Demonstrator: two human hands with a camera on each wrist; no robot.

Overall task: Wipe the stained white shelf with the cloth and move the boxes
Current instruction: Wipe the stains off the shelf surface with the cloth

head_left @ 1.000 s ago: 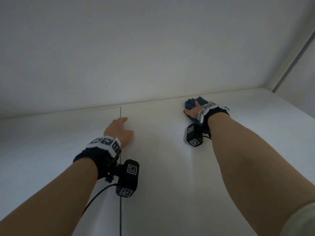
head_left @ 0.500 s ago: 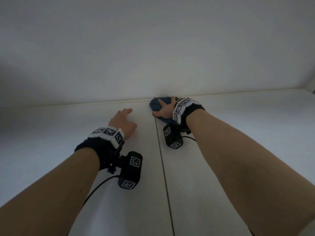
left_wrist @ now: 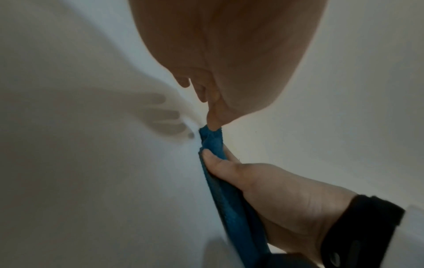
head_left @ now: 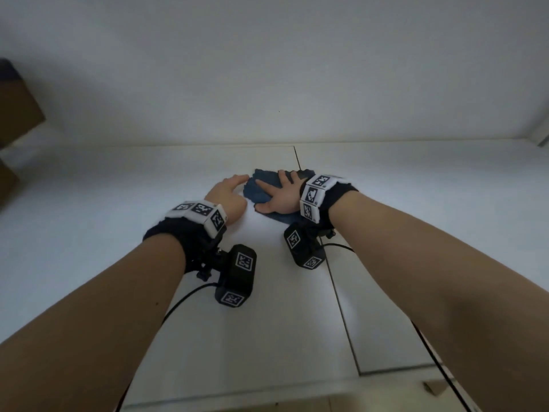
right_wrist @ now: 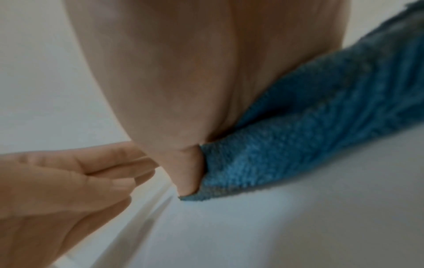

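Two brown boxes (head_left: 16, 114) are sitting at the far left edge of the head view, one above the other, cut off by the frame and well apart from both hands; whether they are open, or holding anything, cannot be told from here. No other container is showing.

Moving right, the left hand (head_left: 227, 196) is resting on the white shelf (head_left: 104, 233) with its fingers loosely extended, the tips just reaching the near edge of the blue cloth (head_left: 269, 188). From the left wrist view a fingertip is touching a bunched corner of the cloth, but it is not clear that the hand is gripping it.

Further right, the right hand (head_left: 280, 194) is lying flat on the cloth with fingers spread and straight, pressing it against the shelf beside a thin dark seam (head_left: 335, 278) in the surface. The thumb (left_wrist: 215, 163) is lying along the cloth's edge rather than curling round it.

The step in hand is looking like the wiping itself, with the box moving not yet begun. No stain is plainly showing in these views, so how much is cleaned cannot be judged. The next move is probably calling for steady downward pressure while sweeping the cloth across the shelf, keeping it flat so it is not bunching at the seam.
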